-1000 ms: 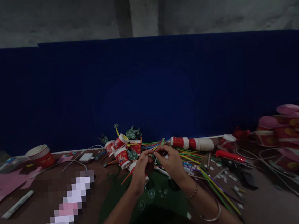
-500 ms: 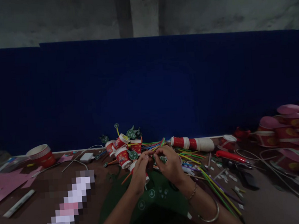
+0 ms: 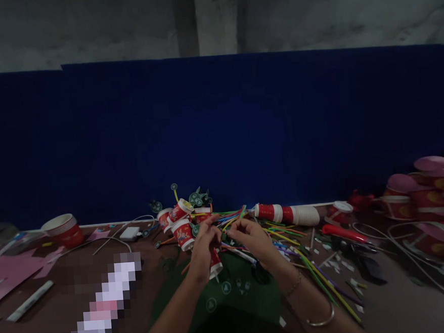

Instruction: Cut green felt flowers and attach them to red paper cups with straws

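My left hand [image 3: 206,246] is over the green mat [image 3: 220,313] with its fingers bent inward. A red paper cup [image 3: 215,264] with a white rim lies tilted beside its palm, partly hidden; whether the fingers hold it I cannot tell. My right hand [image 3: 253,240] is close by on the right, thumb and forefinger pinched together. Anything in that pinch is too small and dark to name. Beyond my left hand lie red paper cups [image 3: 183,232] with round green cutouts [image 3: 196,197]. Past my right hand is a pile of coloured sticks [image 3: 229,216].
A row of nested paper cups [image 3: 286,213] lies at the back. To the right are a red-handled tool [image 3: 342,232], white paper scraps [image 3: 335,265], cables and decorated red cups [image 3: 401,202]. On the left are pink paper [image 3: 12,272], a white marker [image 3: 30,300] and a cup stack [image 3: 65,232].
My two hands have moved slightly apart. The left hand's fingers have shifted up and left, and more of the red cup and the sticks shows between the hands.
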A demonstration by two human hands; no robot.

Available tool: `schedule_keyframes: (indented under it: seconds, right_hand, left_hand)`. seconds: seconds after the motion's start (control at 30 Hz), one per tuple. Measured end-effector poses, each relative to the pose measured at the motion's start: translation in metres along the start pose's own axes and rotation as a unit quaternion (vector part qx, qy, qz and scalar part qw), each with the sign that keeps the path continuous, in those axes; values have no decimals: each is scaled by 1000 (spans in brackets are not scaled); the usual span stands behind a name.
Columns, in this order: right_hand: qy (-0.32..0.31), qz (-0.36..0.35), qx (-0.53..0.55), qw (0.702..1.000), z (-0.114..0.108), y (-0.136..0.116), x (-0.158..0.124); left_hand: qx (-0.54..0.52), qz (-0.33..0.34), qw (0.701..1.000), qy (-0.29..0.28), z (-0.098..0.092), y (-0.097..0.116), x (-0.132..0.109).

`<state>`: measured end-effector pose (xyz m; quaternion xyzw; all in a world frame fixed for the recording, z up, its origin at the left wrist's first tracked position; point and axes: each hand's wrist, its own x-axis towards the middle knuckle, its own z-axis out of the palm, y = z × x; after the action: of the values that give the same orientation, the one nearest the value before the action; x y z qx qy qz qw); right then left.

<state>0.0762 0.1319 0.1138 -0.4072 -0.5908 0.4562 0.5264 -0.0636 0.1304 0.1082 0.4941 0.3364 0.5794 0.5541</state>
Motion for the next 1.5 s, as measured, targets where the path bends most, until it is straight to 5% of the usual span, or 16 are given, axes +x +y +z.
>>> schedule_keyframes:
  seconds: [0.17, 0.4, 0.57, 0.7, 0.9, 1.13, 1.33, 1.5]
  right_hand:
    - [-24, 46, 56, 997, -1, 2, 2]
    - [9, -20, -40, 999, 7, 13, 1]
    - [2, -24, -3, 1000, 13, 9, -1]
    - [21, -27, 19, 999, 13, 5, -2]
    - [50, -54, 12, 997, 5, 9, 2]
    - [48, 37, 98, 993, 2, 8, 3]
    - [27, 140, 252, 957, 10, 6, 1]
    - [35, 145, 262, 954, 12, 8, 1]
  left_hand:
    - [91, 53, 994, -1, -3, 1, 0]
    - [196, 107, 974, -33, -2, -1, -4]
    - [221, 104, 969, -48, -1, -3, -7]
    - [148, 81, 986, -16, -1, -2, -5]
    - [200, 63, 977, 38, -2, 0, 2]
    - [236, 99, 961, 108, -8, -5, 5]
    - [236, 116, 955, 137, -4, -6, 3]
    - [223, 114, 959, 135, -2, -7, 2]
